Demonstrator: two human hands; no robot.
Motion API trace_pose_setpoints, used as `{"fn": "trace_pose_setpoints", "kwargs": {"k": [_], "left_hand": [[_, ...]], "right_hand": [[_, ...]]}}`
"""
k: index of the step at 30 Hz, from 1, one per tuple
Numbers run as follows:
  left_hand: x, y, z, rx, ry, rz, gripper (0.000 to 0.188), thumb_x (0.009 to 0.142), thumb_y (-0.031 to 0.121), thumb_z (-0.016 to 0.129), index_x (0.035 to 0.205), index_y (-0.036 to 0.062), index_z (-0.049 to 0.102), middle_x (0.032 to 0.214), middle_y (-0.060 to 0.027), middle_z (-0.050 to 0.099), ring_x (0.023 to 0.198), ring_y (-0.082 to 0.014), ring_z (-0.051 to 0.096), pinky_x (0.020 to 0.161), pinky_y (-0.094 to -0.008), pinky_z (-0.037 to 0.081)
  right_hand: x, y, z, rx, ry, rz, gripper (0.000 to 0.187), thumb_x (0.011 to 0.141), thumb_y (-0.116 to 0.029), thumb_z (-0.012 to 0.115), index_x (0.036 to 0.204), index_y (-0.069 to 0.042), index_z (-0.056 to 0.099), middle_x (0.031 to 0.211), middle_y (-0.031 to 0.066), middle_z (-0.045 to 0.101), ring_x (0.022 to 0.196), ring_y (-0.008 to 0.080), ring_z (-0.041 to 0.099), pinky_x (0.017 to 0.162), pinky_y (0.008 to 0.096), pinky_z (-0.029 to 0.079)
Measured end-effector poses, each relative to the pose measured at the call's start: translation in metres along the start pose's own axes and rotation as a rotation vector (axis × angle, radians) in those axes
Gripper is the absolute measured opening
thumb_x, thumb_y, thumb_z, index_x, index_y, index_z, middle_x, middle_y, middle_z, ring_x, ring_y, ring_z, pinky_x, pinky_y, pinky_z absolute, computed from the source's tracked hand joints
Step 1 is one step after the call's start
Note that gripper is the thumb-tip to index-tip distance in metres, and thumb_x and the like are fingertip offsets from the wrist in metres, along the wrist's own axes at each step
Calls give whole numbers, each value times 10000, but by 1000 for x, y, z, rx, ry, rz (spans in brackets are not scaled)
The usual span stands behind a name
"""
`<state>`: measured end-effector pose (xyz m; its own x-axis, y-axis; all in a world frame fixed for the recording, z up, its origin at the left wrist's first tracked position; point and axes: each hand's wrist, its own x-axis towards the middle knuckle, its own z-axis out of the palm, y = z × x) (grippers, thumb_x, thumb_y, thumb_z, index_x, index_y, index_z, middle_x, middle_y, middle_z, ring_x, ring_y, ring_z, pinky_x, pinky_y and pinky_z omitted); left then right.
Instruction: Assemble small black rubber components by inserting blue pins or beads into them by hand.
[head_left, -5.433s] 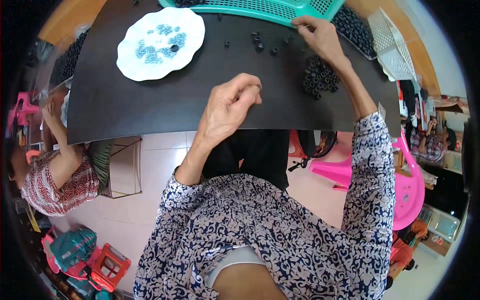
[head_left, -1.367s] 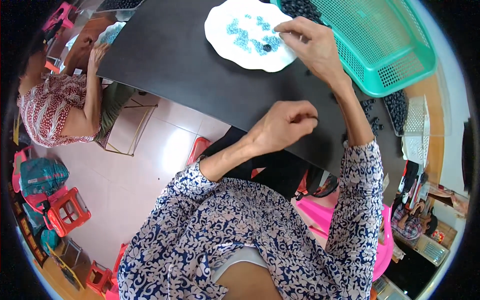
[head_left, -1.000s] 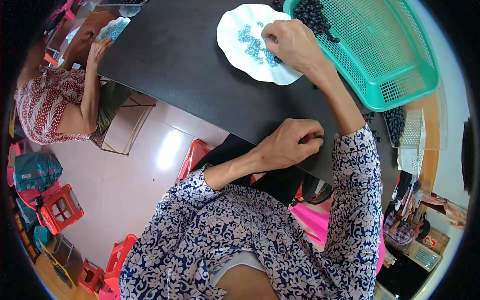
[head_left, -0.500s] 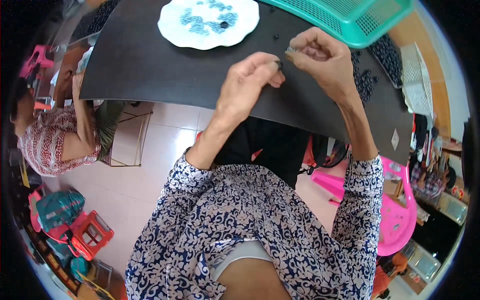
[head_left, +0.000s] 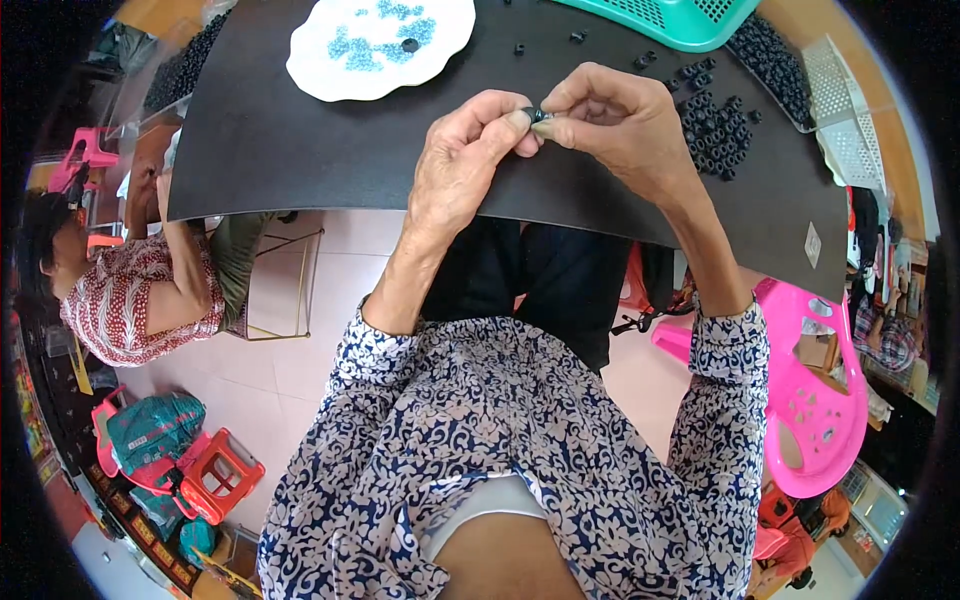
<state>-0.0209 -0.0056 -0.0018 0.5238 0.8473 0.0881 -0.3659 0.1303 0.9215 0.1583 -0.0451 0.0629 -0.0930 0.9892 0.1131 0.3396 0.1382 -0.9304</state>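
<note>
So the desk (head_left: 300,150) is dark and plain, with a small pale diamond-shaped sticker (head_left: 813,245) toward the right end. Up top, left of middle, sits a white wavy-edged plate (head_left: 309,64), and a green plastic basket (head_left: 690,40) overlaps the far edge. Right of middle there's a loose pile of little black tubes (head_left: 717,135), with a few strays (head_left: 519,48) well apart from it, kinda scattered between plate and basket.
</note>
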Motion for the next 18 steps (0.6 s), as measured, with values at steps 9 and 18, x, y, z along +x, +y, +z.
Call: {"fn": "trace_pose_setpoints", "kwargs": {"k": [9,18], "left_hand": [[-1,0,-7,14,-23,-31,260,957,207,587,1075,-16,647,798,-40,665,785,-93,609,761,-226,485],[4,6,-4,-211,-121,-48,267,967,174,561,1077,-64,614,872,-84,649,809,-128,613,772,-236,497]], "right_hand": [[0,1,6,84,-37,-23,95,843,-34,708,919,10,673,790,10,676,709,42,595,646,173,476],[-2,31,10,338,-21,-5,97,867,-45,691,930,6,637,836,17,647,735,70,583,680,196,476]]}}
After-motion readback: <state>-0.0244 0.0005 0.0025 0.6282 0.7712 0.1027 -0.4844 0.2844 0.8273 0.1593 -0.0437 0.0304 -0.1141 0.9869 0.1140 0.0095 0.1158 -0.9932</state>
